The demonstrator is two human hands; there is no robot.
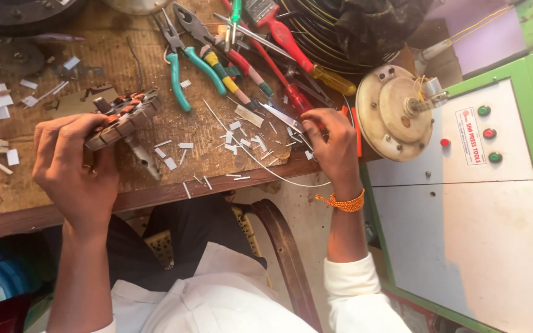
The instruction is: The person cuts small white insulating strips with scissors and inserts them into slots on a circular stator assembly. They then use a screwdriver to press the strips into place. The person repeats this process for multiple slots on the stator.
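Head view: left hand (72, 163) is clamped on a stator (121, 118) with copper windings, held tilted over the left part of the wooden bench (26, 191). Right hand (330, 143) rests at the bench's right edge, fingers curled among white paper scraps (242, 132); whether they pinch anything cannot be told. Pliers (177, 68) and screwdrivers (297, 52) lie just beyond; a round winding disc (396, 114) sits right of that hand.

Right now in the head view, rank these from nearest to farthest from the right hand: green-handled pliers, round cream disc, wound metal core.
From the right hand:
1. Round cream disc, just beside it on the green cabinet's side.
2. Green-handled pliers, farther across the bench, toward its back.
3. Wound metal core, farthest, held by the left hand.
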